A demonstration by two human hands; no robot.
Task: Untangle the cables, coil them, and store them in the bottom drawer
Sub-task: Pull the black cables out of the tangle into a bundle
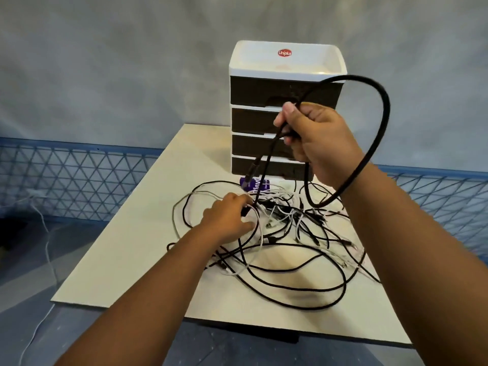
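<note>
Right hand (317, 140) raised before drawer unit (286, 109), fist closed round thick black cable (380, 120), which I see looping up and right. Left hand (228, 216) low, fingers pinching black cable within tangle (285, 239) on table (126, 249). Bottom drawer (272, 169) shut.

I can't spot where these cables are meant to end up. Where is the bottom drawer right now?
The bottom drawer is the lowest of four in the small drawer unit at the table's far edge, shut, behind the cable pile and partly hidden by the right hand.
</note>
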